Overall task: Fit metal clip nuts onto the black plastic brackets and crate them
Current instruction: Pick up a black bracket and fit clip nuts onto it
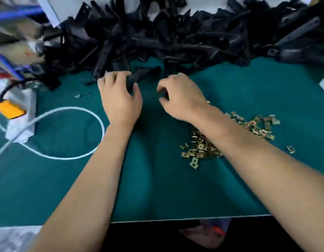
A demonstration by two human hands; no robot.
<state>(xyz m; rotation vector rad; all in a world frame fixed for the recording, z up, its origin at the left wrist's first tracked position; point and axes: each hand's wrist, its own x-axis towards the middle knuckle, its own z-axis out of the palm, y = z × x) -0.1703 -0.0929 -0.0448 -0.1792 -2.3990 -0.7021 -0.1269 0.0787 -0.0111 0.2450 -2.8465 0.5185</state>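
A big heap of black plastic brackets (175,33) fills the far side of the green table (157,179). One black bracket (143,74) lies at the heap's near edge; my left hand (119,99) grips its near end with curled fingers and thumb. My right hand (179,95) is beside it with fingers curled around a small dark piece, too blurred to identify. A pile of brass-coloured metal clip nuts (203,146) lies under and right of my right forearm, spreading to further clip nuts (263,124).
A white cable (70,110) loops across the table's left. A white device with an orange part (14,113) sits at the left edge. Two stray clips (81,95) lie left of my left hand. The table's near edge (175,219) runs below my forearms.
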